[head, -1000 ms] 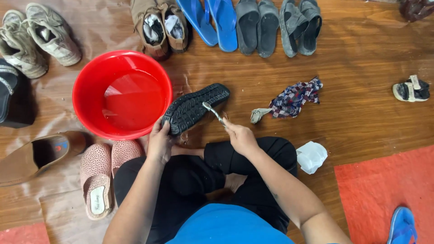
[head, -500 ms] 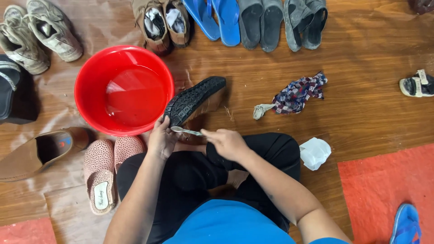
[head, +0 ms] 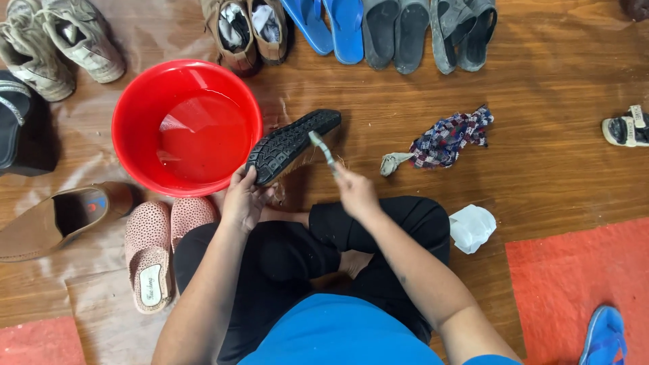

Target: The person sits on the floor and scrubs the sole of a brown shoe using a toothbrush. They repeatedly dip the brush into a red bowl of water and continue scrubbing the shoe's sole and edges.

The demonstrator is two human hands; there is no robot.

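**Shoe Sole Held Over the Floor, Brush Applied**

The left hand (head: 245, 197) grips the heel end of a black shoe (head: 292, 145), fingers curled around its edge. The shoe is turned sole-up, its treaded underside facing the camera, and is tilted with the toe pointing up and to the right. It sits just beside the red basin (head: 135, 101), near the basin's right rim, above the wooden floor (head: 554, 176).

The right hand (head: 356, 191) is closed around the handle of a small brush (head: 322, 148). The brush head rests against the sole near the toe end.

The red basin holds water. The person sits cross-legged on the floor in dark trousers and a blue top.

Surrounding items:
- A pair of pink slippers (head: 162, 247) lies just left of the left knee.
- A brown shoe (head: 61, 220) lies further left.
- A patterned cloth (head: 449, 138) lies to the right of the black shoe, well apart from it.
- A white crumpled bag (head: 472, 227) lies beside the right knee.
- A row of footwear lines the top edge, including blue flip-flops (head: 328, 27) and grey sandals (head: 395, 34).
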